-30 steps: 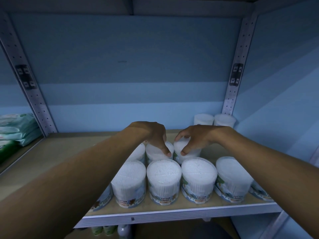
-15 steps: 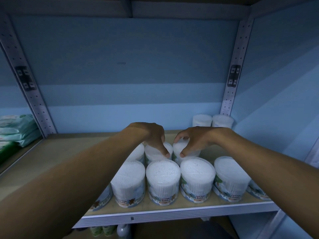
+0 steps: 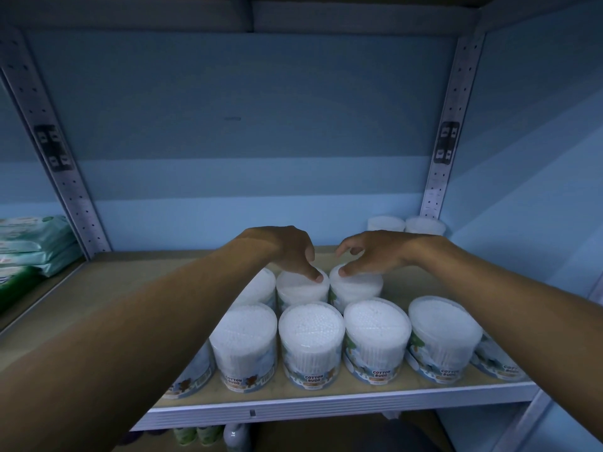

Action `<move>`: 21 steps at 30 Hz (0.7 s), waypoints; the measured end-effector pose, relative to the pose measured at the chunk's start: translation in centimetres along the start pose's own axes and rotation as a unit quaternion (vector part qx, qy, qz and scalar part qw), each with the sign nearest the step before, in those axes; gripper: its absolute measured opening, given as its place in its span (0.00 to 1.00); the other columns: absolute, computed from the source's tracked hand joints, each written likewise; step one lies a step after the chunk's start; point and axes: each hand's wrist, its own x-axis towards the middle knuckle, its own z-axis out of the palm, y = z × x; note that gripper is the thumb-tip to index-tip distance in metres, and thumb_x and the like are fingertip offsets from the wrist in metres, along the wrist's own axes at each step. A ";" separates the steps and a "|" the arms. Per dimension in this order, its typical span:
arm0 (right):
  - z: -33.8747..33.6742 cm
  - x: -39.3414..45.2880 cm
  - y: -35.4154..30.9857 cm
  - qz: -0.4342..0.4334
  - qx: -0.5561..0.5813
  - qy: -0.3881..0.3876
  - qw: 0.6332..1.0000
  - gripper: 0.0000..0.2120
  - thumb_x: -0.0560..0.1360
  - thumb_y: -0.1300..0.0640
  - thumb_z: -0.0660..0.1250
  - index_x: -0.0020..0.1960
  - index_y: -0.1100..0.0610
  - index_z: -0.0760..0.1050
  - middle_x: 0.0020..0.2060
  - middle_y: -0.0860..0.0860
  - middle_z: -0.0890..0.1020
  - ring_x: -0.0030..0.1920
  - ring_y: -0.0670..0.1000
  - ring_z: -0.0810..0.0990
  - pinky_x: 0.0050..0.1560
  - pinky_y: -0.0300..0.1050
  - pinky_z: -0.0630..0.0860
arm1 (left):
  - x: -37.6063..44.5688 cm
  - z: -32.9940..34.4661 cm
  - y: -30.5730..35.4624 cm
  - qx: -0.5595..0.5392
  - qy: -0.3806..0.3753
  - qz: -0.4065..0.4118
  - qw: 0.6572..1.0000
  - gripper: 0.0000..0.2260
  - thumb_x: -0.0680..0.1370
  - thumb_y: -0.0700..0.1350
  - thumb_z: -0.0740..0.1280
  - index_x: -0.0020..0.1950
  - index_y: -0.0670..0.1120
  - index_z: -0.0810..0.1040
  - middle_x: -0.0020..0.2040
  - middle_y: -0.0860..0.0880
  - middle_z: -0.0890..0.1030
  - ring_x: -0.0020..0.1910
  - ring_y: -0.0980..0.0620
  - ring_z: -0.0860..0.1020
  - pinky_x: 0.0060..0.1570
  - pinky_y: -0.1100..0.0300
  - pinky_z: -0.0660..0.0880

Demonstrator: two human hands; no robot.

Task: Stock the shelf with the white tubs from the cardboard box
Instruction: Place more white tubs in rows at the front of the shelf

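The white tubs of cotton buds stand upright on the shelf (image 3: 98, 288), grouped toward its right half. A front row runs along the shelf edge: one tub (image 3: 243, 344) left of centre, a middle tub (image 3: 311, 340), a third tub (image 3: 377, 337) and a fourth tub (image 3: 443, 334) further right, with partly hidden tubs at both ends of the row behind the forearms. The printed labels read "COTTON BUDS". Just behind this row stand two more, a left rear tub (image 3: 301, 288) and a right rear tub (image 3: 357, 285), close side by side, with another tub half hidden to the left of them.

The left hand (image 3: 290, 249) reaches over the left rear tub, its thumb tip touching the lid near the right rim and its fingers curled down over the far side; its grip lies round the top of that tub. The right hand (image 3: 372, 252) hovers over the right rear tub with its thumb tip on the lid's left rim, while its fingers are loosely bent and raised above the lid, so its grip is spread rather than closed.

At the back right corner of the shelf two further tubs (image 3: 406, 223) stand against the blue wall (image 3: 228, 125), well apart from the group. On the neighbouring shelf to the left lie stacked green packets (image 3: 32, 243). Perforated metal uprights (image 3: 447, 125) frame the bay.
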 end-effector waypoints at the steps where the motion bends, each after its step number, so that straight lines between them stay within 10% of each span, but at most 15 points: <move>1: -0.2 0.3 0.4 0.001 -0.004 0.007 1.000 0.26 0.74 0.37 0.68 0.70 0.40 0.70 0.69 0.45 0.73 0.68 0.47 0.72 0.65 0.43 0.68 | 0.2 0.0 -0.1 0.000 0.003 -0.001 1.000 0.30 0.74 0.66 0.67 0.72 0.54 0.72 0.69 0.54 0.75 0.67 0.51 0.73 0.67 0.53 0.69; 21: -1.2 4.1 14.3 0.132 -0.083 0.056 0.986 0.21 0.79 0.47 0.64 0.71 0.46 0.71 0.71 0.51 0.72 0.68 0.53 0.71 0.64 0.40 0.66 | 13.2 0.3 4.3 -0.056 0.102 0.071 0.991 0.27 0.75 0.56 0.71 0.73 0.54 0.71 0.68 0.54 0.75 0.67 0.52 0.72 0.61 0.59 0.68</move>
